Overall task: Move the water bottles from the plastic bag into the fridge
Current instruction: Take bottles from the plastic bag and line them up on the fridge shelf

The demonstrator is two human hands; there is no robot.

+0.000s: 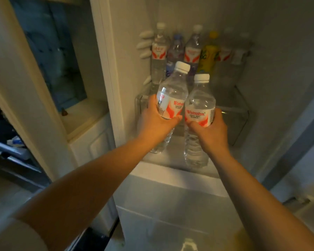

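Holding two Wahaha water bottles at once here, one per hand, both reaching into the open fridge (279, 87). Left hand (155, 122) is wrapped tight around the label of the left bottle (171, 98), which is tipped so its white cap leans to the right. Right hand (211, 127) is closed around the label of the right bottle (199, 113), and that one sits pretty much upright. The two bottles are just beside each other, nearly touching at the shoulders, and both are up in the air in front of a clear door shelf (239, 120), not resting on anything.

Behind them there's a row of bottles already standing on the shelf: a couple more red-and-white labelled water bottles (159, 51), a blue-capped bottle (176, 49) between them, and a yellow drink bottle (208, 55) to the right. Further right is too blurry to make out. White egg holders (144, 44) stick out from the wall on the left of that row.
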